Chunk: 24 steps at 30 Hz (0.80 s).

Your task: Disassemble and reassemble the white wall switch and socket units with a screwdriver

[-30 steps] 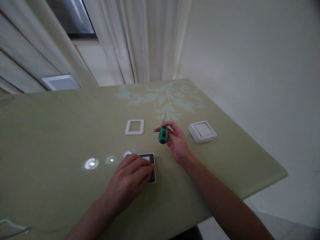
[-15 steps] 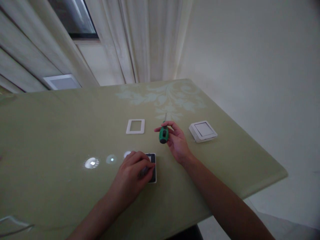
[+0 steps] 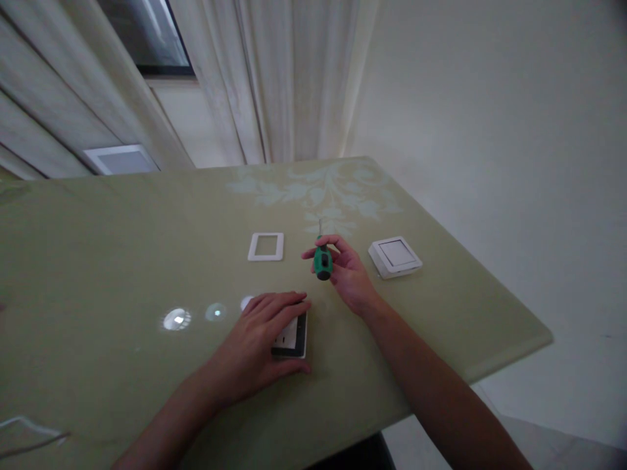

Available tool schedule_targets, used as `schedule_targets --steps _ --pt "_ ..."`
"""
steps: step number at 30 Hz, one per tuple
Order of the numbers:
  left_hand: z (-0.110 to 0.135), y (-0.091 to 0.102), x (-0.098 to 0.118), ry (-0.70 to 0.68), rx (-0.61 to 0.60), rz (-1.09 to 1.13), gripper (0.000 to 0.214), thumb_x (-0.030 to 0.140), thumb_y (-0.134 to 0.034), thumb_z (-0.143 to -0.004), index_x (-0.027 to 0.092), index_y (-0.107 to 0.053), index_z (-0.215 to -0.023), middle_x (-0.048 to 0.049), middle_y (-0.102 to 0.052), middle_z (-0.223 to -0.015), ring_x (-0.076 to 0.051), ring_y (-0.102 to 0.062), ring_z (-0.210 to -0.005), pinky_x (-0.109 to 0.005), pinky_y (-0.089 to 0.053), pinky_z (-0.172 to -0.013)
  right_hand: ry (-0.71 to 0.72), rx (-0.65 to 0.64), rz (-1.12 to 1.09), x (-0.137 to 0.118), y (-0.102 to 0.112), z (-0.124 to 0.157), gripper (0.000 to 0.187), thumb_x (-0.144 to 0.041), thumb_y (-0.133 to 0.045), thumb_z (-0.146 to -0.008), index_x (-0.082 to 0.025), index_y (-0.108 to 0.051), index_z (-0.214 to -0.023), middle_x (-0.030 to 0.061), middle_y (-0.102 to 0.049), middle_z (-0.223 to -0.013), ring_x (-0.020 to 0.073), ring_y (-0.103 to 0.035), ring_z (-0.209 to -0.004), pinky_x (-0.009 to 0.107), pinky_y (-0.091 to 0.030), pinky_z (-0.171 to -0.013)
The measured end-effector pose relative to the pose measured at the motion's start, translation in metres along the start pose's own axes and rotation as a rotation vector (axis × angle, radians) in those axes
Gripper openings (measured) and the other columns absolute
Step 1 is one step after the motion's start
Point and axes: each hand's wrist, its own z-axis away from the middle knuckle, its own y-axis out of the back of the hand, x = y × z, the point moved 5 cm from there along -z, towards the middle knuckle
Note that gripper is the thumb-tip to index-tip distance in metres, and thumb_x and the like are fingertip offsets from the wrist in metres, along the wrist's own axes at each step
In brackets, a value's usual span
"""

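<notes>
My left hand (image 3: 259, 343) lies over a switch module (image 3: 292, 336) with a dark rim and white inner part, fingers along its top and thumb at its near edge, holding it down on the green table (image 3: 122, 261). Much of the module is hidden under the hand. My right hand (image 3: 349, 274) holds a small green-handled screwdriver (image 3: 322, 260) just above the table, its thin metal tip pointing away from me. A white square frame (image 3: 266, 247) lies beyond my left hand. A complete white wall switch (image 3: 395, 256) sits to the right of my right hand.
The table's right edge (image 3: 490, 274) and near right corner drop off to a pale floor. Curtains (image 3: 274, 78) hang behind the far edge. A white cable (image 3: 29, 437) lies at the near left. Bright light reflections (image 3: 177, 319) mark the glossy top left of my left hand.
My left hand spread out from curled fingers and now grips the module with thumb at its near edge, uncovering its white inner part. The right hand with the screwdriver hardly moved.
</notes>
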Motion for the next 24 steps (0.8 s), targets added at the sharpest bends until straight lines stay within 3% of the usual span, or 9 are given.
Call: schedule_targets --steps 4,7,9,11,12,14,16,19,24 --pt "0.003 0.003 -0.016 0.136 -0.082 -0.085 0.088 0.041 -0.091 -0.084 0.024 -0.048 -0.159 -0.0151 -0.063 -0.155 -0.039 -0.06 -0.138 -0.058 -0.048 -0.116 0.136 -0.003 0.187 -0.02 -0.001 0.006 0.042 -0.04 -0.09 -0.084 -0.027 -0.064 -0.115 -0.0014 -0.075 -0.081 0.0146 -0.065 -0.065 0.026 -0.049 -0.062" --pt "0.006 0.008 -0.029 0.223 -0.1 -0.075 0.088 0.042 -0.09 -0.082 0.022 -0.049 -0.157 -0.0152 -0.065 -0.149 -0.04 -0.062 -0.134 -0.057 -0.049 -0.115 0.29 0.116 0.452 -0.047 -0.011 0.014 0.024 -0.041 -0.081 -0.093 -0.025 -0.068 -0.105 -0.0078 -0.058 -0.062 0.0105 -0.047 -0.049 0.023 -0.034 -0.047" --pt "0.005 0.011 -0.036 0.24 -0.082 -0.065 0.082 0.044 -0.088 -0.082 0.022 -0.052 -0.151 -0.0146 -0.067 -0.144 -0.039 -0.063 -0.13 -0.056 -0.05 -0.114 0.41 0.102 0.691 -0.07 -0.03 0.016 0.019 -0.039 -0.079 -0.093 -0.022 -0.071 -0.089 -0.0084 -0.049 -0.057 0.0085 -0.037 -0.046 0.024 -0.028 -0.045" --pt "0.004 0.013 -0.04 0.255 -0.049 -0.078 0.075 0.046 -0.086 -0.082 0.021 -0.055 -0.145 -0.0151 -0.068 -0.14 -0.039 -0.063 -0.128 -0.056 -0.05 -0.113 0.537 0.006 0.947 -0.091 -0.058 0.014 0.027 -0.037 -0.084 -0.088 -0.021 -0.068 -0.074 -0.0078 -0.049 -0.055 0.0074 -0.037 -0.045 0.025 -0.03 -0.046" --pt "0.004 0.014 -0.042 0.266 -0.034 -0.088 0.073 0.046 -0.086 -0.083 0.02 -0.056 -0.143 -0.0157 -0.068 -0.14 -0.04 -0.062 -0.127 -0.056 -0.05 -0.112 0.62 -0.044 1.01 -0.101 -0.073 0.012 0.029 -0.037 -0.086 -0.085 -0.021 -0.065 -0.073 -0.0078 -0.05 -0.056 0.0075 -0.04 -0.047 0.025 -0.033 -0.048" --pt "0.003 0.013 -0.045 0.281 -0.016 -0.107 0.07 0.047 -0.084 -0.084 0.019 -0.056 -0.141 -0.0166 -0.068 -0.139 -0.041 -0.062 -0.126 -0.057 -0.05 -0.111 0.71 -0.097 1.053 -0.111 -0.097 0.006 0.022 -0.034 -0.084 -0.085 -0.022 -0.066 -0.091 -0.0071 -0.06 -0.068 0.0085 -0.048 -0.051 0.024 -0.041 -0.053" --pt "0.002 0.012 -0.047 0.283 -0.008 -0.115 0.069 0.047 -0.084 -0.084 0.019 -0.055 -0.141 -0.0165 -0.068 -0.138 -0.041 -0.062 -0.125 -0.058 -0.05 -0.11 0.8 -0.084 1.065 -0.114 -0.113 -0.002 0.026 -0.029 -0.078 -0.087 -0.023 -0.063 -0.107 -0.0047 -0.068 -0.082 0.0109 -0.058 -0.06 0.025 -0.047 -0.06" --pt "0.002 0.011 -0.047 0.292 -0.006 -0.112 0.071 0.047 -0.086 -0.082 0.019 -0.055 -0.14 -0.0159 -0.069 -0.136 -0.041 -0.061 -0.124 -0.058 -0.05 -0.109 0.881 -0.06 1.104 -0.101 -0.123 -0.013 0.029 -0.027 -0.07 -0.09 -0.025 -0.059 -0.117 0.0009 -0.074 -0.103 0.0145 -0.068 -0.076 0.027 -0.051 -0.066" --pt "0.002 0.012 -0.047 0.308 -0.018 -0.099 0.073 0.046 -0.088 -0.079 0.019 -0.055 -0.139 -0.0156 -0.07 -0.133 -0.041 -0.061 -0.119 -0.059 -0.052 -0.105 0.798 -0.147 1.137 -0.072 -0.117 -0.026 0.027 -0.03 -0.066 -0.094 -0.026 -0.056 -0.118 0.0011 -0.072 -0.105 0.0151 -0.068 -0.079 0.028 -0.052 -0.07"
